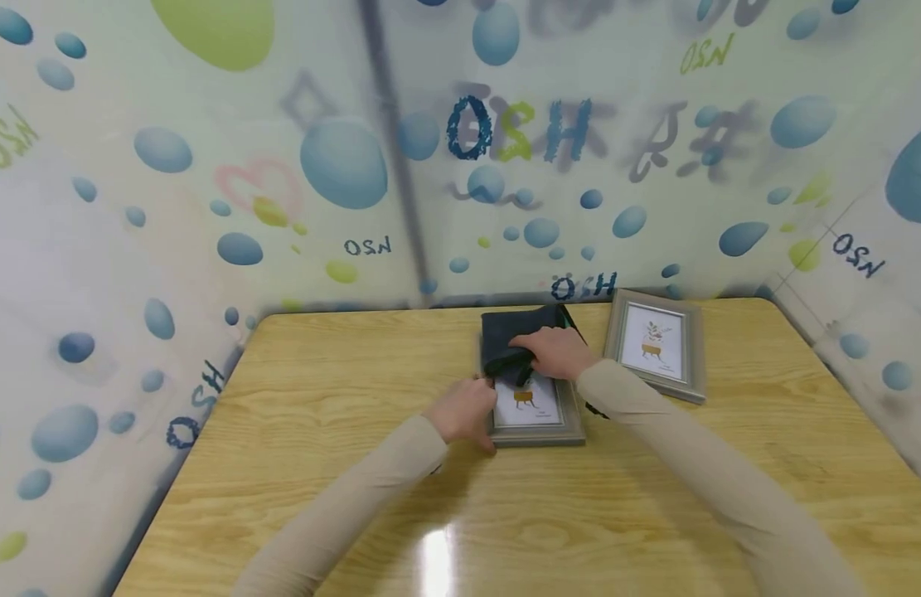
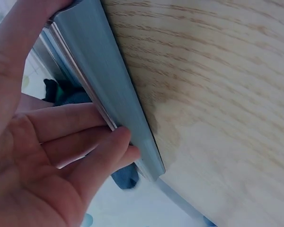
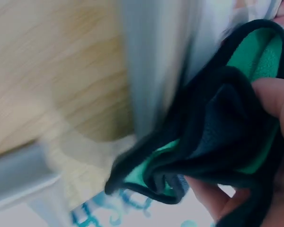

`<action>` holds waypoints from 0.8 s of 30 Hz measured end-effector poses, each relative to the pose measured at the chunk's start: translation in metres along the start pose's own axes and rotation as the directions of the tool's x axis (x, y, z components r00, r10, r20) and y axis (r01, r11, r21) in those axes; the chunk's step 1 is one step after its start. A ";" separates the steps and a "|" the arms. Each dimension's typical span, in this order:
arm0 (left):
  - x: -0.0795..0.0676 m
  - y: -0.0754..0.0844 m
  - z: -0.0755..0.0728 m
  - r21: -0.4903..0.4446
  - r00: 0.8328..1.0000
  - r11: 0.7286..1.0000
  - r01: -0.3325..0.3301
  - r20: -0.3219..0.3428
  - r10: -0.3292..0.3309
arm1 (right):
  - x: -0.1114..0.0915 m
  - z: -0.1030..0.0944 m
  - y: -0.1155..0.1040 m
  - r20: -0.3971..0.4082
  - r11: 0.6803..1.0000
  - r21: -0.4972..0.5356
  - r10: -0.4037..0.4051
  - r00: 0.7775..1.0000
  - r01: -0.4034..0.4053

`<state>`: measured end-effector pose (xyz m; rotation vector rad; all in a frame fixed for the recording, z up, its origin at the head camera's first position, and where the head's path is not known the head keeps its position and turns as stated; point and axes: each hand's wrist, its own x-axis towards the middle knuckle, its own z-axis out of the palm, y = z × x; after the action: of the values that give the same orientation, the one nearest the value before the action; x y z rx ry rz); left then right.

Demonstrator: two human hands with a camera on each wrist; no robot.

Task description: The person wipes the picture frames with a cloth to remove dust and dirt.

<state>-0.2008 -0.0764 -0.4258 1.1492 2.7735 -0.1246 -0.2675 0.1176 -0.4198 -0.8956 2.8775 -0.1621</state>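
A grey picture frame (image 1: pixel 538 439) lies flat on the table, showing a small drawing behind its pane. My left hand (image 1: pixel 466 410) holds its left side; in the left wrist view the fingertips touch the frame's edge (image 2: pixel 104 71) and the thumb reaches round the near corner. In my right hand (image 1: pixel 560 352) is a bunched dark cloth (image 1: pixel 508 332), lying over the far part of the frame and hiding some of the picture. Close up in the right wrist view, the cloth (image 3: pixel 222 123) shows black trim and a green inner face, gripped between thumb and fingers.
A second grey picture frame (image 1: pixel 695 348) with a similar drawing lies at an angle to the right, by the table's back edge. The wood-grain table (image 1: pixel 341 373) meets a patterned wall covering (image 1: pixel 341 274) at the back and sides.
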 end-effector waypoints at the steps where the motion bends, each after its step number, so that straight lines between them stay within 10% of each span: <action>1: -0.001 0.000 0.000 0.000 1.000 1.000 0.004 -0.003 -0.004 | -0.003 -0.001 0.004 -0.004 1.000 -0.016 0.014 1.000 -0.014; 24: -0.009 -0.008 -0.003 -0.048 0.999 0.997 0.052 0.001 -0.052 | -0.025 0.000 0.018 0.051 0.987 -0.125 -0.094 0.994 0.100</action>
<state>-0.2003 -0.0875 -0.4213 1.0659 2.7917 -0.0633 -0.2570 0.1472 -0.4197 -1.0478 2.8304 0.0336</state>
